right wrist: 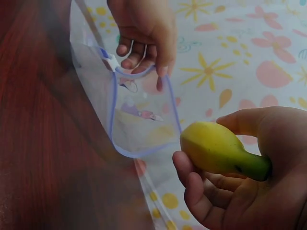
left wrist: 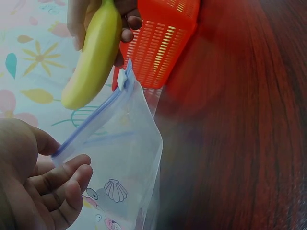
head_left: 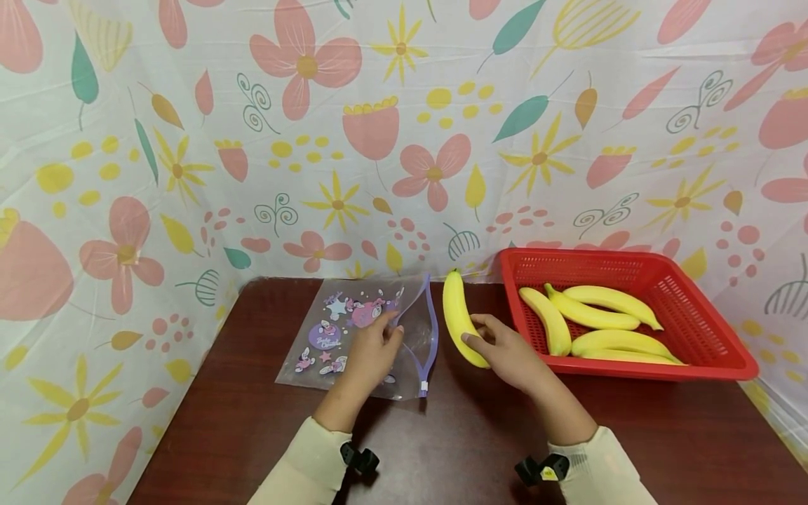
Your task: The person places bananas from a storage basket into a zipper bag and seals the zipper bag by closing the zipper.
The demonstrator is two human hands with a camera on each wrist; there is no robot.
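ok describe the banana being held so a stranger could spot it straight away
Find the red basket on the right of the dark wooden table. Just left of it, outside the rim, the right hand grips one banana beside a clear zip bag. It is the only banana outside the basket.

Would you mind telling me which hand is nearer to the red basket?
Right. The right hand holds a banana just beside the red basket; the left hand rests on the zip bag, farther away.

Head: high at the table's (head_left: pixel 454 435) near edge, facing its far edge.
Wrists: close, low, facing each other; share bag mouth (left wrist: pixel 96 117) and banana (right wrist: pixel 211 146).
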